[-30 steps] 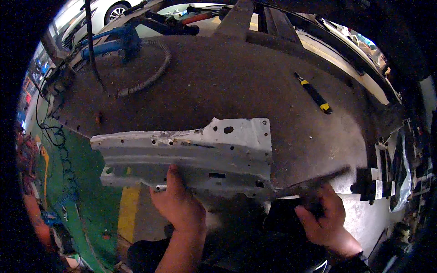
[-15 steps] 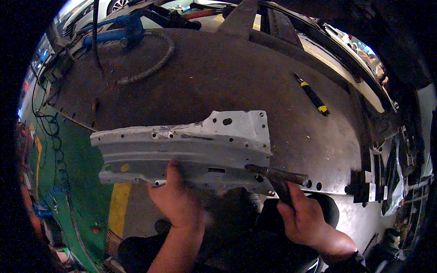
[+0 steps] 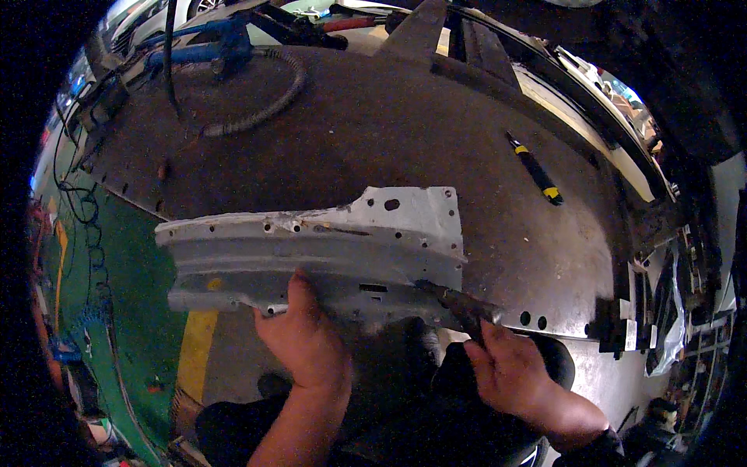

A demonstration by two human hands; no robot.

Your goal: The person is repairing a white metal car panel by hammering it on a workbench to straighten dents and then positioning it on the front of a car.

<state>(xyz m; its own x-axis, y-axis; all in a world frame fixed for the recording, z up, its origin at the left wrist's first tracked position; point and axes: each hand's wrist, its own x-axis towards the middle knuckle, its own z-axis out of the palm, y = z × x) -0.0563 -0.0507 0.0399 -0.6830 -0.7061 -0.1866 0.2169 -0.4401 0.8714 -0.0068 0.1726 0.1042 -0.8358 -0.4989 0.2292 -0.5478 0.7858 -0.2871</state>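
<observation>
A long grey sheet-metal panel (image 3: 327, 257) with ridges, punched holes and a raised right end lies across the table's near edge. Gripping its near edge left of the middle, my left hand (image 3: 307, 342) has its thumb on top and its fingers hidden underneath. My right hand (image 3: 517, 370) is closed round the short handle of a dark hammer (image 3: 455, 302). The hammer's narrow end rests on or just above the panel's right part, close to its near edge; contact cannot be told.
A dark metal table (image 3: 373, 124) carries a black-and-yellow utility knife (image 3: 535, 167) at the right. At the far left stand a blue tool (image 3: 222, 47) and a curved ribbed hose (image 3: 292, 89). A coiled cable (image 3: 99, 249) hangs over the green floor at the left.
My right hand has shifted slightly left, and the hammer head has tilted down along the panel's right end. My left hand keeps its grip; the view has moved a little.
</observation>
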